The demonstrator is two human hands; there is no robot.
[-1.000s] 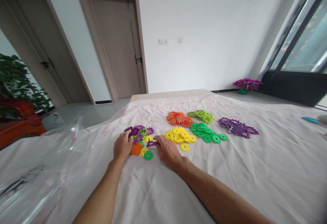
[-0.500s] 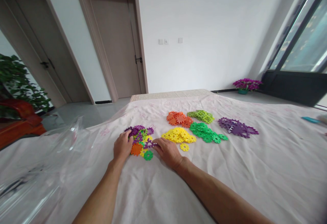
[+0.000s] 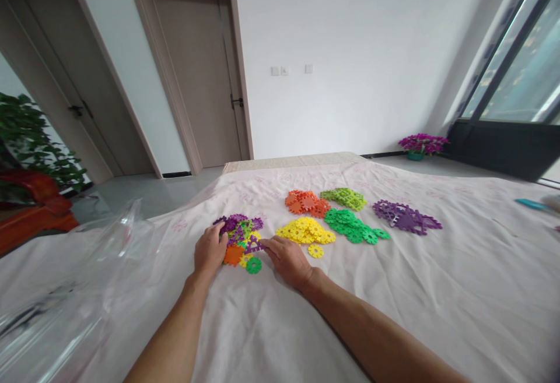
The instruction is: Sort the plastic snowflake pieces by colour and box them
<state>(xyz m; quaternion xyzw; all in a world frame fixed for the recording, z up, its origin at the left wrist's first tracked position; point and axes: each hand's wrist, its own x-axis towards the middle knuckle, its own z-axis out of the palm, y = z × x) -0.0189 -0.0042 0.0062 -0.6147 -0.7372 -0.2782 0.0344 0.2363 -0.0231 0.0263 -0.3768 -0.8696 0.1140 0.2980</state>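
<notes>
The sheet (image 3: pixel 394 307) is pale pink with faint flowers. On it lie an orange pile (image 3: pixel 306 202), a lime pile (image 3: pixel 345 197), a yellow pile (image 3: pixel 305 230), a green pile (image 3: pixel 350 224) and a purple pile (image 3: pixel 405 218). The mixed pile (image 3: pixel 240 232) is purple, yellow, orange and green.

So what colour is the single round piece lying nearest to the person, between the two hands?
Green; the round piece shows best in the head view.

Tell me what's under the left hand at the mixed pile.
The left hand rests on the near-left edge of the mixed pile. An orange piece pokes out beside the fingers; purple ones show above. Whatever lies beneath the palm is covered, on the pink sheet.
</notes>
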